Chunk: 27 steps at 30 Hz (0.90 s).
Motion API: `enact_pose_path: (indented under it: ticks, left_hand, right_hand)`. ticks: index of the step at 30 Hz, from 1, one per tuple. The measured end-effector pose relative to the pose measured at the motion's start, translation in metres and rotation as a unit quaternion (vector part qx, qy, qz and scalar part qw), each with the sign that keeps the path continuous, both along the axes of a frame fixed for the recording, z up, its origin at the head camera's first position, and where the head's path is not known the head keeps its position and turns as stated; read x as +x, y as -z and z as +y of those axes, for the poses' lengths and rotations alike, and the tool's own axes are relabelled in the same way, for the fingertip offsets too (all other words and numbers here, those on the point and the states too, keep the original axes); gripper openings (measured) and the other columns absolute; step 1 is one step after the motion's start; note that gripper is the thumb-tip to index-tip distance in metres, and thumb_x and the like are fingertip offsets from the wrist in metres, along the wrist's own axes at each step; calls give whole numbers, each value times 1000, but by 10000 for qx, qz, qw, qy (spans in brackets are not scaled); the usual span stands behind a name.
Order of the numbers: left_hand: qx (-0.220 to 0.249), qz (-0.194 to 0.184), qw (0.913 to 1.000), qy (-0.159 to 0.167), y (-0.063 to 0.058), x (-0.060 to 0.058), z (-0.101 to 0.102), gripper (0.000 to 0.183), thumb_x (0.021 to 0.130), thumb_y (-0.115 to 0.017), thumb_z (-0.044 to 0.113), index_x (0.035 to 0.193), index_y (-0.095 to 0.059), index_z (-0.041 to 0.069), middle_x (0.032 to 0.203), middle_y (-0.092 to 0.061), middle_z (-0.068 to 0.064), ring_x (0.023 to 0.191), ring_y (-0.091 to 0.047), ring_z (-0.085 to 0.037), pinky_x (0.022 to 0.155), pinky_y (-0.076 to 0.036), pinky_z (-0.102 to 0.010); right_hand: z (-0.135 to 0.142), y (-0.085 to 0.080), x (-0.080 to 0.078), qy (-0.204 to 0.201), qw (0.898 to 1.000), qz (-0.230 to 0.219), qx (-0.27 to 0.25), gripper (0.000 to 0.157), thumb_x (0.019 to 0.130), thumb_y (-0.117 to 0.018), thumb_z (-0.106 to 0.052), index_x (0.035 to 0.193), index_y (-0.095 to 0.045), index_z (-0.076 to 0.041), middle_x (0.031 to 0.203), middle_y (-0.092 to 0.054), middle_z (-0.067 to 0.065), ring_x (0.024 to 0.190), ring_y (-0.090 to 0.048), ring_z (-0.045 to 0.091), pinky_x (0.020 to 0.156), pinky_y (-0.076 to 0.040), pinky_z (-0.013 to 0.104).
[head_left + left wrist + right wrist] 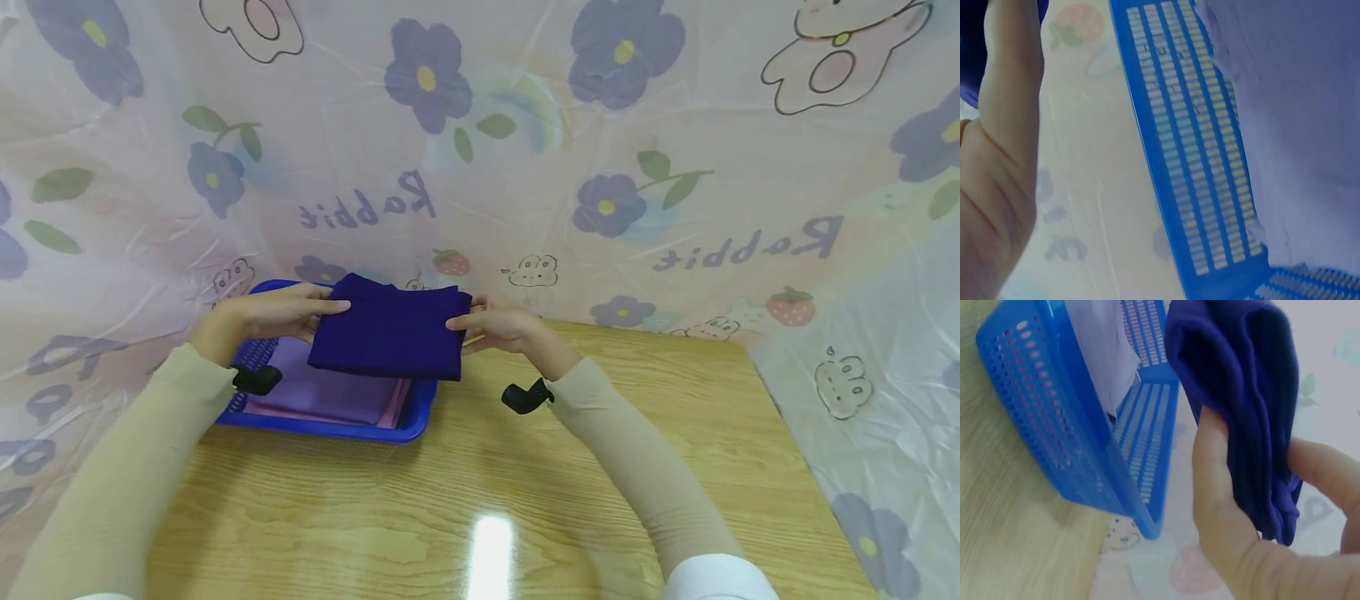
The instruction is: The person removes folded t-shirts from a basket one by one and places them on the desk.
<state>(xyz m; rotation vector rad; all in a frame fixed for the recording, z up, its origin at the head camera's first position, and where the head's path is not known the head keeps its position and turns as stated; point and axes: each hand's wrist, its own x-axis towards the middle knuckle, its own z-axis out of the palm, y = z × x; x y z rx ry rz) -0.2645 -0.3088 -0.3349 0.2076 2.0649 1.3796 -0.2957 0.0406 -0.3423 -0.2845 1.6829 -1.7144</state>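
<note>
Closest to me, my long beige fabric sleeves reach out over a pale wood-grain table, with a small black fitting at the end of each sleeve. Beyond them, my left hand pinches one end of a dark violet-blue, folded rectangular cloth, thumb laid on top and the other fingers underneath. My right hand grips the opposite end in the same way, and the right wrist view shows the stacked, looped layers caught between thumb and fingers.

The bundle hangs in the air, partly above a blue plastic basket with lattice walls, its right end reaching past the rim. In the basket lies a flat lilac cloth, with a pink cloth showing along its edge.

To handle this well, I judge that both pinches should take in every layer, since a loose inner fold could slip and spoil the rectangle. Both ends want to stay level and travel together, without pulling apart, and the lower edge should clear the rim so it doesn't snag or rumple the lilac piece.

Farthest off, behind the table, hangs a pale pink sheet printed with purple flowers, strawberries and rabbits.
</note>
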Motion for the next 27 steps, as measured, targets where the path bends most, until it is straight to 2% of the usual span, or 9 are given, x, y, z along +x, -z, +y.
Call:
enact_pose_path:
  ticks: [3,5,7,10,13,16,20,24,27]
  left_hand:
    - [128,23,9999,22,-2,-1,10,90,107,-48,35,153,20,-3,161,-6,-29,134,-44,-41,105,-44,-49]
    - [216,28,9998,40,-3,-2,16,87,107,-47,34,153,17,-4,155,-26,-30,127,-53,-35,102,-47,-47]
    - [361,-13,9993,72,-4,-4,21,81,108,-47,31,155,9,-5,146,-41,-29,121,-59,-31,100,-48,-46]
    - [489,-78,9987,107,-4,-6,29,76,108,-47,31,157,1,-4,145,-44,-27,120,-60,-29,100,-49,-46]
    - [569,-144,9982,117,-2,-7,36,75,108,-48,31,157,-2,-2,151,-38,-26,122,-58,-31,100,-49,-47]
    - [674,-198,9975,91,-1,-9,44,73,108,-47,31,158,-5,-1,152,-36,-25,123,-58,-32,99,-49,-47]
    - [795,-217,9965,113,1,-10,58,69,108,-47,31,157,-11,-3,145,-46,-24,118,-61,-30,98,-50,-46]
    - [809,-234,9964,133,2,-10,73,73,107,-48,31,157,-6,-4,142,-48,-23,113,-63,-27,98,-51,-45]
    - [881,-292,9956,153,4,-12,83,74,108,-47,31,157,-3,-2,146,-45,-24,113,-63,-28,98,-50,-45]
  right_hand:
    - [11,-4,1,46,9999,53,101,78,96,-57,6,153,-4,5,73,-45,0,70,-56,15,90,-54,49]
    - [18,-6,1,61,9999,57,137,86,96,-58,5,155,5,4,72,-45,-1,67,-54,14,89,-55,47]
    - [24,-8,2,76,9999,55,136,87,96,-58,5,156,6,3,68,-43,-2,64,-53,14,87,-56,45]
    - [33,-8,2,62,9999,28,151,88,97,-57,4,156,8,3,70,-47,-2,63,-53,13,86,-57,44]
    - [41,-9,1,67,9998,24,166,87,98,-57,4,156,9,2,73,-47,0,65,-53,13,86,-56,43]
    - [50,-9,1,68,9998,107,183,87,98,-56,4,156,9,1,88,-47,4,76,-57,14,87,-56,44]
    - [62,-9,1,146,9994,179,248,88,98,-57,4,156,9,0,113,-42,12,88,-59,17,88,-55,45]
    - [76,-8,1,226,9989,202,358,87,98,-57,3,157,7,-2,129,-37,17,80,-56,17,89,-54,45]
    - [87,-7,2,178,9987,262,411,86,99,-56,2,157,8,-1,145,-27,23,86,-57,17,92,-53,46]
